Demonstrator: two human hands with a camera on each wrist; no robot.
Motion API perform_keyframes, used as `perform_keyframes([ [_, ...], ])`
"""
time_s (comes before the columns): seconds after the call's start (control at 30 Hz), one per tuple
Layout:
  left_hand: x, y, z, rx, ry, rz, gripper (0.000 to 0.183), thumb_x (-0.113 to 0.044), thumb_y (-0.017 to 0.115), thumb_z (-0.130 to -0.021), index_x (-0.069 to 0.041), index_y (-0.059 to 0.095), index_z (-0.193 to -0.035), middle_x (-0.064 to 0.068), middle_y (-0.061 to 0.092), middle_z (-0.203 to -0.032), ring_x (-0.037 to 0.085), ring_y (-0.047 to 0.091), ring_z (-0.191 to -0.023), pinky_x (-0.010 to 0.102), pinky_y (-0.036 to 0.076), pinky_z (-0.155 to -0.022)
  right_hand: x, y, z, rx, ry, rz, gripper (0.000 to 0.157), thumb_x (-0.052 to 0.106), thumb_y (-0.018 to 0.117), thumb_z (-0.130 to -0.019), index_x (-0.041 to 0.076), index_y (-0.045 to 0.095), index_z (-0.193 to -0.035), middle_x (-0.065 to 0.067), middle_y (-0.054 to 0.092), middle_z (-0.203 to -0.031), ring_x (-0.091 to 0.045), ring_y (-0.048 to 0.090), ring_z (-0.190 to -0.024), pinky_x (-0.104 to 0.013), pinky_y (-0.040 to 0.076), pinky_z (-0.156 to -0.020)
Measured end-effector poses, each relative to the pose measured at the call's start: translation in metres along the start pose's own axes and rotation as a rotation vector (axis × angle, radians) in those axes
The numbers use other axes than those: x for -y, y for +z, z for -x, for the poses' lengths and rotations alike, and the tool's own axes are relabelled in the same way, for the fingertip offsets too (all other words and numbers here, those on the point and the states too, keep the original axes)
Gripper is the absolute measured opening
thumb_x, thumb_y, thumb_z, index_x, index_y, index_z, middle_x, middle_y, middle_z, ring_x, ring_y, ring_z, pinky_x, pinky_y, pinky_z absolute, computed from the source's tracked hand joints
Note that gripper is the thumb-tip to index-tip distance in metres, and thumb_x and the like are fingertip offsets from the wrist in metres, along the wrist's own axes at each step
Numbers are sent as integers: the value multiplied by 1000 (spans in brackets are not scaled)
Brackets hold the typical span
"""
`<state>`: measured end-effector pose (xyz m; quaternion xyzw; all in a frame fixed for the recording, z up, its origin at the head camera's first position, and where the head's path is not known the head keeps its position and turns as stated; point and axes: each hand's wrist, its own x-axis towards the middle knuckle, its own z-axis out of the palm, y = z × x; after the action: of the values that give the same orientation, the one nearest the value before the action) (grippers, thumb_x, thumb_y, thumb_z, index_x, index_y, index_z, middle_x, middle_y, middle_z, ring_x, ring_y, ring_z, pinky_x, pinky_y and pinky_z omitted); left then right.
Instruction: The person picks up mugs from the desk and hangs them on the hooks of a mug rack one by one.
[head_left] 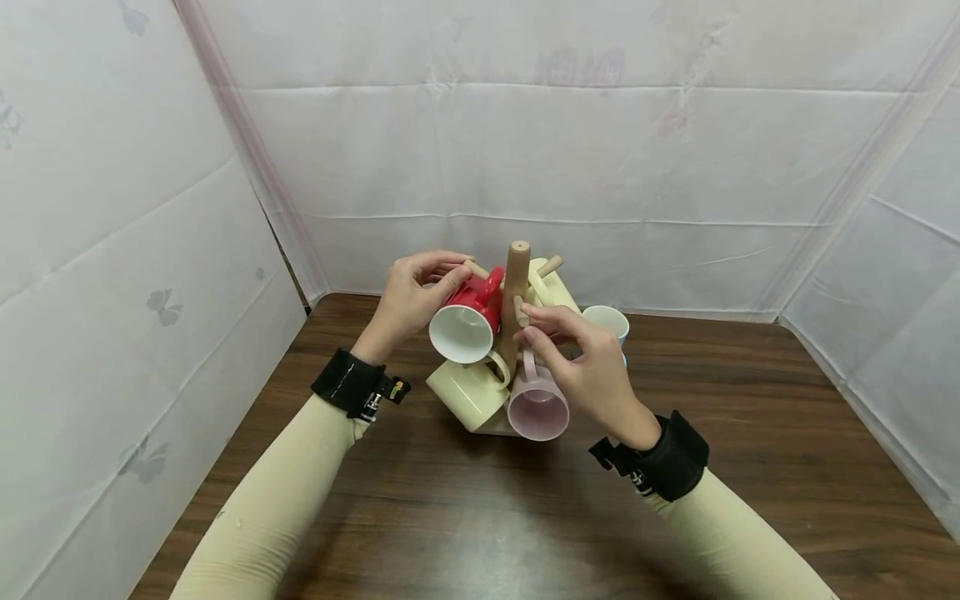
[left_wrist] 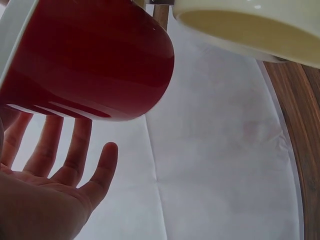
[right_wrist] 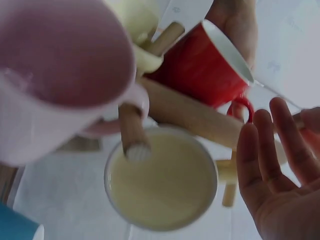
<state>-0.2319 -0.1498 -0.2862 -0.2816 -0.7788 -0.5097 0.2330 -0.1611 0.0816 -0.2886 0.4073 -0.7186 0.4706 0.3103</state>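
Note:
A wooden mug tree (head_left: 517, 267) holds several mugs on its pegs. The red mug (head_left: 480, 302), white inside, hangs at its upper left with its mouth toward me. My left hand (head_left: 412, 292) is beside that mug, thumb by its upper side and the left peg's end. In the left wrist view the fingers (left_wrist: 77, 150) are spread and fairly straight, partly hidden by the mug. My right hand (head_left: 592, 367) pinches the end of the front peg (head_left: 521, 311) between thumb and index finger, above a pink mug (head_left: 538, 404); its other fingers extend loosely.
A cream mug (head_left: 468, 393) hangs at the lower left, and a pale yellow mug (head_left: 557, 287) at the upper right behind the post. A blue mug with a white inside (head_left: 607, 321) sits to the right. The brown wooden table (head_left: 465, 517) meets white cloth walls (head_left: 525, 150).

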Motion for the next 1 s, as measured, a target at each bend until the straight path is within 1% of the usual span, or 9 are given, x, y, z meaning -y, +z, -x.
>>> perform_keyframes([
  [0.07, 4, 0, 0, -11, 11, -27, 21, -10, 64, -87, -2, 67, -106, 10, 68, -96, 21, 62, -86, 45, 50, -79, -2, -5, -2, 28, -40, 29, 32, -11, 67, -75, -2, 65, -105, -11, 68, -83, -16, 63, -73, -31, 53, -59],
  [0.2, 23, 0, 3, -53, 42, -119, 24, -23, 63, -88, -13, 68, -110, -2, 68, -99, 10, 60, -89, 41, 50, -80, -11, -15, -5, 54, -113, 84, 32, -11, 67, -74, -1, 65, -105, -9, 67, -80, -14, 61, -68, -29, 52, -57],
  [0.27, 34, -1, 5, -88, 66, -167, 25, -30, 62, -89, -19, 68, -111, -8, 66, -101, 5, 58, -90, 38, 49, -80, -18, -19, -7, 42, -136, 124, 33, -12, 67, -73, -1, 65, -104, -9, 66, -79, -15, 60, -67, -31, 52, -55],
  [0.43, 44, -3, 13, -172, 108, -229, 23, -34, 59, -90, -25, 68, -110, -12, 65, -102, 5, 57, -91, 38, 48, -80, -39, -31, -8, -12, -172, 216, 34, -13, 67, -72, -1, 65, -104, -12, 64, -84, -19, 58, -70, -38, 50, -53],
  [0.57, 46, -3, 21, -219, 118, -268, 22, -33, 58, -91, -25, 68, -108, -10, 65, -103, 6, 56, -94, 39, 47, -80, -64, -40, -6, -19, -170, 272, 31, -8, 67, -75, -1, 65, -105, -13, 62, -92, -22, 56, -74, -38, 49, -54],
  [0.67, 48, -2, 26, -253, 154, -302, 23, -31, 60, -89, -19, 69, -106, -5, 64, -107, 10, 56, -100, 39, 45, -84, -94, -48, 1, 16, -137, 326, 32, 0, 66, -80, 5, 64, -112, -11, 60, -104, -22, 53, -81, -36, 48, -59],
  [0.77, 51, 0, 32, -275, 176, -338, 26, -31, 61, -88, -14, 69, -105, 3, 62, -113, 17, 54, -107, 42, 44, -89, -120, -54, 7, 63, -103, 380, 35, 8, 63, -85, 11, 61, -120, -10, 56, -115, -21, 49, -93, -35, 45, -65],
  [0.9, 55, 1, 39, -274, 155, -383, 30, -34, 59, -89, -13, 68, -108, 5, 59, -120, 23, 51, -111, 46, 42, -92, -139, -60, 11, 107, -75, 421, 39, 10, 63, -86, 12, 59, -124, -11, 53, -120, -26, 45, -106, -41, 41, -75],
  [1.0, 57, 1, 45, -266, 138, -406, 31, -35, 57, -89, -13, 67, -109, 5, 57, -123, 23, 50, -113, 47, 41, -92, -152, -63, 14, 143, -54, 442, 42, 11, 64, -85, 13, 57, -126, -13, 51, -121, -27, 44, -106, -46, 36, -79],
])
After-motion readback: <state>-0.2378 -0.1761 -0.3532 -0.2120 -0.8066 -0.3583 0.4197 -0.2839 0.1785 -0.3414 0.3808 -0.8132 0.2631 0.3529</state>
